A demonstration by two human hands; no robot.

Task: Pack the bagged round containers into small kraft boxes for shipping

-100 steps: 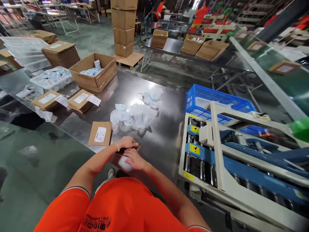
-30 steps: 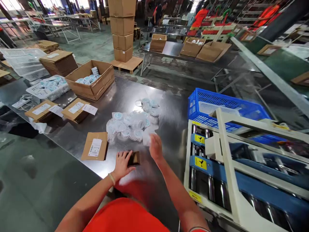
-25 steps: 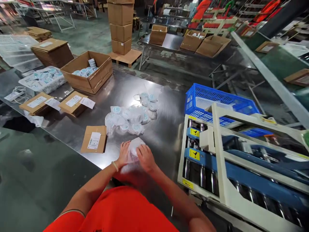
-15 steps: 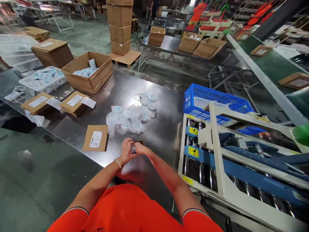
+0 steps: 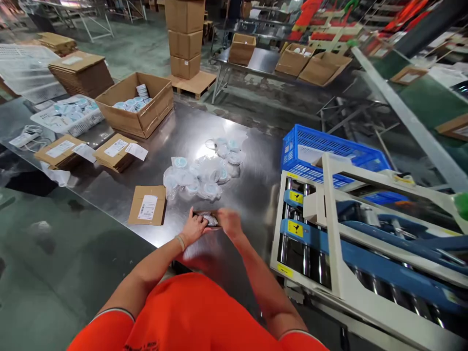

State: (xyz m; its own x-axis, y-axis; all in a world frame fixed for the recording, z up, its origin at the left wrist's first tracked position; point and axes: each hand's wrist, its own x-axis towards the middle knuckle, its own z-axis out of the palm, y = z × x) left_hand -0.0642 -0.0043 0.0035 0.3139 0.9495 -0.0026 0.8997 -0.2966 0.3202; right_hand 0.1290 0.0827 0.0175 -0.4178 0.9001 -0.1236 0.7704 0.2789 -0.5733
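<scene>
A small open cardboard box is on the metal table in front of me. Inside it lies a clear-wrapped item, whose kind I cannot make out. My left hand grips the box's left end, fingers bent over the edge and against the wrapped item. At the right end is my right hand, curled and smeared by motion, so its grip is unclear. Just beyond the box, a pile of round bubble-wrapped discs spreads over the table. A flat, labelled cardboard mailer lies to the left.
Two stacks of labelled mailers sit further left. Behind them stand a white basket and a large carton, both holding discs. On my right is a roller conveyor machine with a blue crate behind it.
My hands have moved apart; the right one has shifted rightward. The small box and the wrapped item inside now show between them. The view has shifted slightly.
</scene>
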